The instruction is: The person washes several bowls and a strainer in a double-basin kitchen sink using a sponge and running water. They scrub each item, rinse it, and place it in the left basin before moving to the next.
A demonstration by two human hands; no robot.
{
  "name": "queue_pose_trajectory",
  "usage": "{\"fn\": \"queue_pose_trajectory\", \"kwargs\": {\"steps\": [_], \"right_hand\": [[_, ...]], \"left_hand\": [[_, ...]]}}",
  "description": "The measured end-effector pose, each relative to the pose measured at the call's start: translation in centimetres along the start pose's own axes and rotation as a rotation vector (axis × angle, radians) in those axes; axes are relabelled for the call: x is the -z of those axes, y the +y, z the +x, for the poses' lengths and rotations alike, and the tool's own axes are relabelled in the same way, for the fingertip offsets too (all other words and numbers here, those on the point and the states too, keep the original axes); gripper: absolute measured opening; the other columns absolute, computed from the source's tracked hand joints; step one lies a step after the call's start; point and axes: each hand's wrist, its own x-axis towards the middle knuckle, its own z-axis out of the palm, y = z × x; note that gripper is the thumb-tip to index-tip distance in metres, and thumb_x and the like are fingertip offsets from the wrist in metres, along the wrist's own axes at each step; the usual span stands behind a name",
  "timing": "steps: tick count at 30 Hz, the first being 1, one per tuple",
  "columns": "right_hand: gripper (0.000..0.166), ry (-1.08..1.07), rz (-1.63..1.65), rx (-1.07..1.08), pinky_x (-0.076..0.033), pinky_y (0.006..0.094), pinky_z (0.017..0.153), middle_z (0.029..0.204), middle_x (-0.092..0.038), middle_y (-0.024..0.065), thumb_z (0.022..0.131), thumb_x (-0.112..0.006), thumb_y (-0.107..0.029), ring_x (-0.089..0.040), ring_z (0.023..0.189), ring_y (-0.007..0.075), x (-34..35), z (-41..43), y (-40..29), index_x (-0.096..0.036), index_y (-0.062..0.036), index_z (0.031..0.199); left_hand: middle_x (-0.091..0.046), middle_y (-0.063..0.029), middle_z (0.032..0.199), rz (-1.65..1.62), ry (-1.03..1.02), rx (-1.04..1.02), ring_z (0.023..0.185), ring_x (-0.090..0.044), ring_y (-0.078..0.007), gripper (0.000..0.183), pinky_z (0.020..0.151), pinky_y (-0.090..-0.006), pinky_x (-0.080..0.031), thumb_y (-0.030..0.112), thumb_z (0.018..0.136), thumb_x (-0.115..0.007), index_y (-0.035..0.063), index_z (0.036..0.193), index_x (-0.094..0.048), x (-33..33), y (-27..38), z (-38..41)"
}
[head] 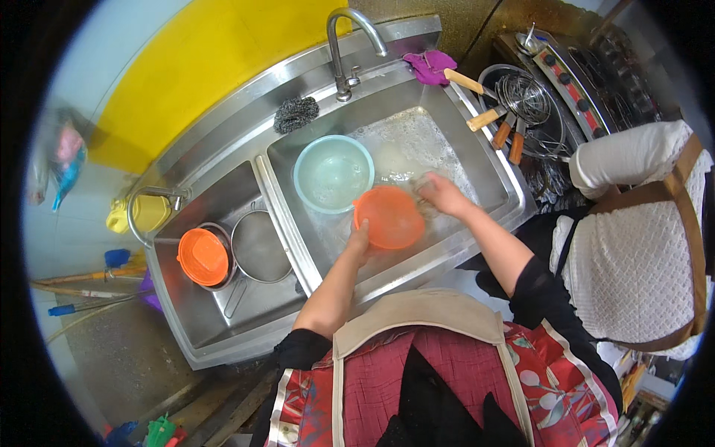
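Observation:
My left hand (360,241) grips the near left rim of an orange plastic bowl or basket (394,220), tilted over the right sink basin (315,237). To its right, my right hand (444,193) is closed around a tan scrubbing pad or cloth (423,200), blurred and partly hidden by the fingers. Whether the pad touches the orange rim, I cannot tell. A pale green plastic bowl (333,138) with clear liquid in it stands just beyond the orange one. Sudsy, cloudy water (394,159) covers the basin floor.
The left basin (257,313) holds a second orange basket (202,257) and a round metal sieve (261,246). Behind rise a faucet (335,50), a scouring pad (296,114) and a purple cloth (430,66). Wooden-handled strainers (522,98) overhang the right edge. A person in white (631,279) is close by.

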Motion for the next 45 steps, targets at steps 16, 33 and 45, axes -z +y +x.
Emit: {"fn": "queue_pose_trajectory", "kwargs": {"steps": [16, 33, 45], "right_hand": [[0.034, -0.415, -0.489, 0.515, -0.044, 0.0398, 0.084, 0.106, -0.062, 0.012, 0.079, -0.055, -0.02, -0.056, 0.101, 0.0301, -6.2, 0.0, -5.9, -0.058, -0.0153, 0.112], [0.029, 0.009, 0.054, 0.11, -0.046, 0.0273, 0.065, 0.088, -0.061, 0.0058, 0.079, -0.065, -0.019, -0.055, 0.073, 0.0108, 3.9, 3.0, -9.0, -0.059, -0.0044, 0.104], [0.027, 0.054, 0.481, 0.224, -0.044, 0.0306, 0.078, 0.094, -0.061, 0.0087, 0.089, -0.049, -0.026, -0.057, 0.084, 0.0203, -7.0, 4.4, -8.0, -0.057, -0.0047, 0.103]], "left_hand": [[-0.041, -0.0215, 0.13, -0.128, -0.063, 0.077, 0.116, -0.045, -0.0383, 0.065, 0.091, -0.0549, -0.042, 0.052, 0.091, -0.035, 0.0084, 0.137, -0.023, 1.2, 2.3, -1.2], [-0.056, -0.0083, 0.114, 0.055, -0.32, -0.171, 0.103, -0.056, -0.0222, 0.042, 0.091, -0.037, -0.045, 0.007, 0.083, -0.057, 0.0038, 0.123, -0.046, 3.1, 5.2, -3.8], [-0.051, -0.0095, 0.119, -0.024, -0.469, -0.369, 0.11, -0.051, -0.0228, 0.049, 0.095, -0.0371, -0.041, 0.004, 0.083, -0.054, 0.0041, 0.129, -0.037, 0.0, 9.1, -8.6]]}}
